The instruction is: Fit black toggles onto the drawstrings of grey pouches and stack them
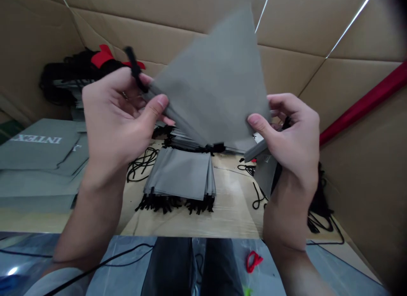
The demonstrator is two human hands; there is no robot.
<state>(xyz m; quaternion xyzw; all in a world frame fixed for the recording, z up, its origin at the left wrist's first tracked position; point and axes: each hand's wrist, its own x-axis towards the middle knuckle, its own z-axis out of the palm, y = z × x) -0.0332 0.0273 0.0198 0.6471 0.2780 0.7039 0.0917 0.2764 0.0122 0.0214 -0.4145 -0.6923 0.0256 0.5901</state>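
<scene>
Brown cardboard walls (178,16) all round, pale wooden tabletop (232,211), red bar (365,103) slanting at right, soft even light

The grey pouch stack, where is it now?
In the head view the pouch stack lies mid-table, below the raised grey sheet, between the two forearms.

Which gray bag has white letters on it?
The big flat gray bag at the far left of the table; it reads INTEX upside down. The held gray bag and the small stack look plain.
</scene>
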